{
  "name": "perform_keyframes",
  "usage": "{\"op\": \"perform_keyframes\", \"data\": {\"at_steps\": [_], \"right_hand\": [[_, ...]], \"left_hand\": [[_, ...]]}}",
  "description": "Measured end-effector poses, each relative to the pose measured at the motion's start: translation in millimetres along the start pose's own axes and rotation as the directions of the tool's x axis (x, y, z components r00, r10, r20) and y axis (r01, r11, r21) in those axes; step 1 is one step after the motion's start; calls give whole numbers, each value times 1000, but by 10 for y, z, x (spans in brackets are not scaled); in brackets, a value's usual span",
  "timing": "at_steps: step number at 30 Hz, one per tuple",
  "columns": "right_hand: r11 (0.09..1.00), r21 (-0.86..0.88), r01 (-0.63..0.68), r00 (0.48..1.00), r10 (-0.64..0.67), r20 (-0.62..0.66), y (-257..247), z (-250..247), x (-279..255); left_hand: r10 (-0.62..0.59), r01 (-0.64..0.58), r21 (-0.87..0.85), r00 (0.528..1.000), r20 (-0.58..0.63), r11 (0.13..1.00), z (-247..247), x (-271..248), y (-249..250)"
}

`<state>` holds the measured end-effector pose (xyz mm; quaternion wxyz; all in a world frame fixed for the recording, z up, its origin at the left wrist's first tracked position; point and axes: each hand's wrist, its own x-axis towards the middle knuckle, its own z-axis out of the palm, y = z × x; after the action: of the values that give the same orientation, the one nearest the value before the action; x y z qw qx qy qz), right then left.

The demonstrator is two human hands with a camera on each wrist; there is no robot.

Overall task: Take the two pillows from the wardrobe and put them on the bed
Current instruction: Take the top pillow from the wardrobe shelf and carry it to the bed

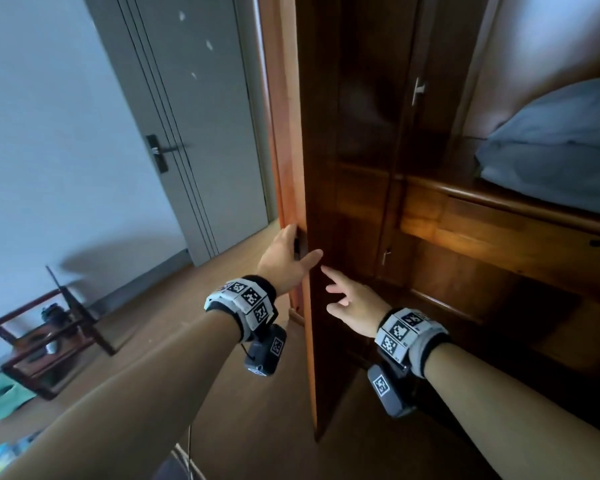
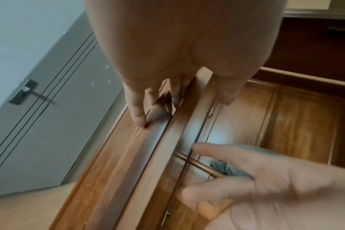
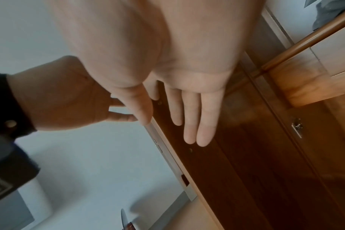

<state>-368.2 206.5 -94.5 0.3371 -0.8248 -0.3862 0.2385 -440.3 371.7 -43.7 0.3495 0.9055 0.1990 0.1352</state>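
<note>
A: Report hand states.

B: Your left hand (image 1: 286, 259) grasps the edge of the open wardrobe door (image 1: 307, 209); its fingers wrap behind the panel, out of the head view. Your right hand (image 1: 355, 299) is released, fingers straight, just beside the door's inner face.

A: Locate the pillows.

B: One blue-grey pillow (image 1: 558, 147) lies on the wardrobe shelf (image 1: 499, 199), cut off at the frame's right edge. A second pillow cannot be made out.

A: Readable text?

B: Only coded square markers on both wristbands (image 1: 250, 301); no legible writing.
</note>
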Motion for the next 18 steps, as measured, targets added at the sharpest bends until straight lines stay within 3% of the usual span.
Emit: {"op": "perform_keyframes", "data": {"at_steps": [2, 4, 8, 11, 14, 18], "right_hand": [[1000, -11, -2, 1000, 1, -23, 30, -53, -20], [999, -47, -9, 999, 7, -53, 110, -153, -78], [983, -158, -98, 989, 79, -124, 400, -467, -417], [948, -210, -240, 955, 192, -226, 761, -841, -947], [880, -197, -433, 863, 341, -372, 1157, -1317, -1689], [689, -205, -695, 654, 488, -577, 1596, -1840, -2760]], "left_hand": [[-18, 44, 307, 996, -88, 951, 92, -110, -20], [22, 48, 471, 990, -141, 881, 213, -276, 97], [115, -119, 320, 993, 31, 940, 501, -347, 523], [257, -287, 173, 950, 176, 942, 815, -88, 877], [446, -479, 61, 849, 283, 875, 1305, 170, 1382], [658, -688, -107, 620, 428, 718, 2153, 235, 2417]]}}
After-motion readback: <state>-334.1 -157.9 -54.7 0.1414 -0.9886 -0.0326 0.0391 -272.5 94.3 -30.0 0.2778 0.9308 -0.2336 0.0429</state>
